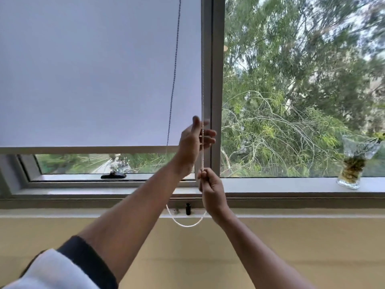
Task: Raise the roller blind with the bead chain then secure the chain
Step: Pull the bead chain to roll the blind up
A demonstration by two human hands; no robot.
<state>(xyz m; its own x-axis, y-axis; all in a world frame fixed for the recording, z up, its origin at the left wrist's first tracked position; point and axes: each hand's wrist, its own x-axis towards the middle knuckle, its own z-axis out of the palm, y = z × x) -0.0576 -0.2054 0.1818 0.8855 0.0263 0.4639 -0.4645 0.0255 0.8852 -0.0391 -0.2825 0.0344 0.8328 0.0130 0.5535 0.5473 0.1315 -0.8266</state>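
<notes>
Bead chain (pixel 202 155): a pale strand running down the window frame's centre post, middle of the frame, passing both hands; its lower loop sags below the sill line at lower centre.
Right hand (pixel 210 189): grip closed around the chain, just below centre, fist near the sill.
Left hand (pixel 192 142): above the right one, fingers spread wide beside the chain, thumb up; whether any fingertip pinches the strand cannot be told.
Roller blind (pixel 93 69): fills the upper left, its bottom bar (pixel 83 150) low, only a strip of glass showing beneath, so the raising looks barely begun.
Step in hand: a hand-over-hand haul. It would go best with the pull kept straight down along the post, the upper hand closing before the lower lets go, so the blind does not slip back.
Securing: a small dark fitting (pixel 188 208) under the sill at lower centre may be the chain holder; too small to be sure.
Hidden: the roller and clutch are cut off above the frame; the chain's second strand is hard to separate from the first.
Dark line (pixel 174 80): on the blind, cord or shadow, unclear.
</notes>
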